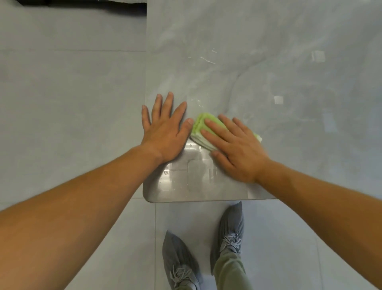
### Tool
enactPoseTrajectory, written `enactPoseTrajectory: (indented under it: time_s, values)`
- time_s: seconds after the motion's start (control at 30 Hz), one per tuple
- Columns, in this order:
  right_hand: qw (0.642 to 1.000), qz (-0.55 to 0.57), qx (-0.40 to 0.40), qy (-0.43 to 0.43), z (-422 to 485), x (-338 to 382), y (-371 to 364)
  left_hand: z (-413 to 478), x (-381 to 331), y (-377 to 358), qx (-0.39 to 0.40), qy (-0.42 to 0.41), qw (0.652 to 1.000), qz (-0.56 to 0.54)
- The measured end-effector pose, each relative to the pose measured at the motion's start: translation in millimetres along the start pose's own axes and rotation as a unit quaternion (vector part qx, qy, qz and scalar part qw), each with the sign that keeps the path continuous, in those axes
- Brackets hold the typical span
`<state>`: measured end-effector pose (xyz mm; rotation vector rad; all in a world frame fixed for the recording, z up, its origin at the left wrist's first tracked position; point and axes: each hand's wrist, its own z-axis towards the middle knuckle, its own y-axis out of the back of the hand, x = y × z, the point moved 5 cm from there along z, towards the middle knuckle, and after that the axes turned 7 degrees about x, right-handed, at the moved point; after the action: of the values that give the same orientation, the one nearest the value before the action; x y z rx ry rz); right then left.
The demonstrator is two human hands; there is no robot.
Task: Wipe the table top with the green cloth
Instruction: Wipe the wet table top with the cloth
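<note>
A folded green cloth (200,128) lies on the glossy grey marble-look table top (258,72), near its front left corner. My right hand (235,148) presses flat on the cloth with fingers spread, covering most of it. My left hand (165,130) rests flat on the table beside the cloth, palm down, fingers apart, its thumb touching the cloth's left edge. It holds nothing.
The table's left edge runs up the middle of the view and its rounded front corner (147,197) is near my feet (206,248). Grey floor tiles lie to the left and below. A dark object (82,2) sits at the top left.
</note>
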<state>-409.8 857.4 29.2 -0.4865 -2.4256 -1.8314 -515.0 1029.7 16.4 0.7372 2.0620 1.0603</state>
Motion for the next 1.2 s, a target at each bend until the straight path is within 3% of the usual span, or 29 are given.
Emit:
enactPoseTrajectory:
  time_s: [0.2,0.37,0.5,0.67,0.73,0.9,0.97,1.13,1.2]
  values:
    - [0.966,0.071,-0.027,-0.248,70,-47,36,3,6,19,0.0,-0.018,1.0,-0.015]
    - [0.995,0.022,0.02,-0.098,35,-16,21,11,4,29,-0.006,-0.029,0.999,0.038]
    - [0.998,-0.001,0.03,-0.062,50,-42,28,37,7,36,-0.016,-0.017,0.999,0.045]
    - [0.973,0.074,-0.051,-0.214,122,-102,63,98,11,60,-0.044,0.013,0.998,0.031]
    - [0.971,0.068,-0.062,-0.22,125,-100,62,122,11,72,-0.052,0.028,0.998,0.018]
    - [1.0,0.003,0.0,-0.017,84,-90,50,170,7,99,-0.051,0.044,0.998,0.013]
    - [0.999,0.014,0.003,-0.051,100,-114,60,182,7,108,-0.05,0.044,0.998,0.014]
    - [0.963,0.092,-0.075,-0.24,182,-174,100,205,11,117,-0.043,0.042,0.998,0.034]
    - [0.959,0.087,-0.081,-0.256,199,-171,102,214,13,120,-0.041,0.043,0.998,0.038]
